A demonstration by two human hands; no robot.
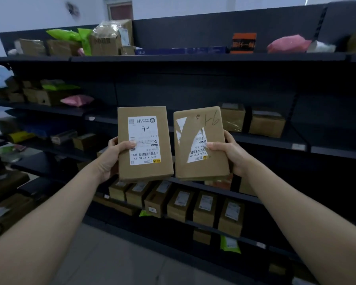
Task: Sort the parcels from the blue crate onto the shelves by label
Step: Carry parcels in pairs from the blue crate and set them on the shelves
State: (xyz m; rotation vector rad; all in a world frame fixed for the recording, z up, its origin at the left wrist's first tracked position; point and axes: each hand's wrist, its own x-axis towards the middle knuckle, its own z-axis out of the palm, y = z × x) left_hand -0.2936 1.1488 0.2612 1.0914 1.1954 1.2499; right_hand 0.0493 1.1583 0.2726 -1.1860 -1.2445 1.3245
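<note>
Left hand: I am watching the left hand (pixel 111 155) gripping the left parcel (pixel 145 145) by its left edge. The thumb is pressing on the front at the label's edge and the fingers are wrapping round the back.
Right hand: the right hand (pixel 228 153) is gripping the right parcel (pixel 199 145) by its right edge the same way, with the thumb lying on the torn label and the fingers curling behind.
Left parcel: a flat brown carton is standing upright in the air in front of the shelves (pixel 193 58). It is showing me a whole white label with barcodes and a handwritten "1-6", all upside down.
Right parcel: a similar carton is hanging just beside the first, on its right, and tilting slightly. Its white label is ripped into strips, and a pen mark is sitting on the bare cardboard near the top right corner.
Far top shelf: green bags (pixel 70 36) and brown cartons are lying at the left, with an orange box (pixel 243 43) and a pink bag (pixel 286 44) towards the right.
Middle shelf, right: two brown boxes (pixel 266 123) are sitting behind the right parcel.
Lower shelf: a row of small labelled boxes (pixel 181 204) is standing below both parcels.
Near: both bare forearms are reaching up from the bottom corners over the grey floor (pixel 111 254).
</note>
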